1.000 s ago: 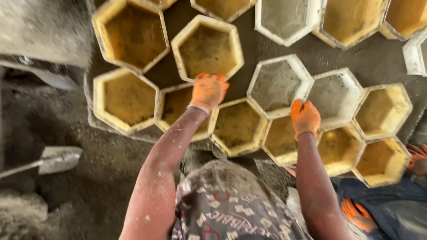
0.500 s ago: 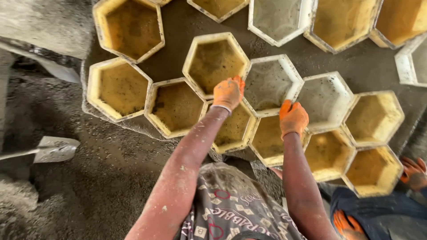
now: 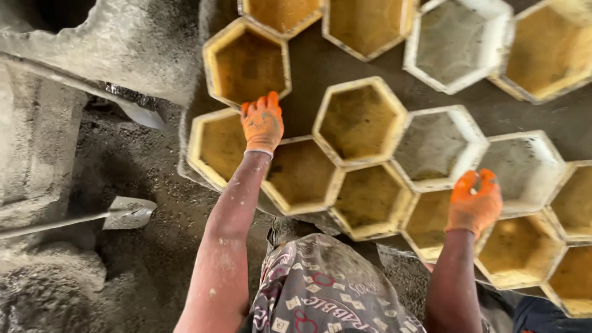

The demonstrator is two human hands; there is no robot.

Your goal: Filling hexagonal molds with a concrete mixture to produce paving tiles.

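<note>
1. Both gloved hands have shifted since earlier: left hand (image 3: 263,123) now lies flat, fingers spread, on a yellow hexagonal mould (image 3: 223,148) at centre left.
2. Right hand (image 3: 473,202), curled at a mould rim (image 3: 431,219) lower right; grip unclear.
3. Moulds sit packed, unfilled; shovel (image 3: 126,213) idle at left.

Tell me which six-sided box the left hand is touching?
The left hand rests on the yellow mould at the far left edge; the other yellow and white ones lie farther right.

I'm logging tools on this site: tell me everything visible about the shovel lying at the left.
The shovel lies flat on the grey, gritty ground, apart from both hands. Its pale metal blade, dusted with cement-like grit, points right toward the hexagonal moulds. A straight, grey-coated handle runs left out of frame. Nothing holds it; only the ground touches it.
</note>
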